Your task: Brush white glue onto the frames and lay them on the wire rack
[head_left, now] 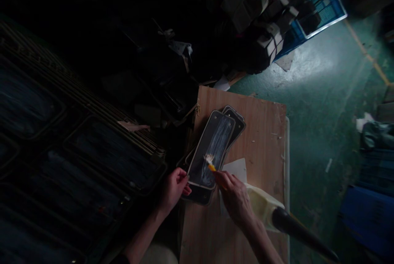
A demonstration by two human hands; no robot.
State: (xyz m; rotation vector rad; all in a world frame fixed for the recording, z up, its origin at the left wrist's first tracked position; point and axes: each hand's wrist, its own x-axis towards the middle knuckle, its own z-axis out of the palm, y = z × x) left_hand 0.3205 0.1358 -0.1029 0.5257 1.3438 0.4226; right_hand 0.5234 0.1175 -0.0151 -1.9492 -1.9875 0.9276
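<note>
My right hand (232,192) is closed round a small brush with a yellow handle (211,167). Its pale bristles (208,158) rest on a dark rectangular panel (205,141) with rounded corners. Whitish streaks run along the panel's right side. My left hand (177,188) is at the panel's lower left corner, thumb and fingers pinched at its edge. Beneath lies another dark panel (238,122), turned at a different angle and mostly covered. Both lie on a wooden board top (261,132). Beside my right wrist is a cream container with a black spout (298,229), partly hidden.
Stacked dark panels (107,153) with streaked faces fill the left. A blue crate (326,26) with dark blocks stands at the upper right on the green floor (317,132). Bundled blocks (246,5) sit beside it. A blue bin (366,219) is at the lower right.
</note>
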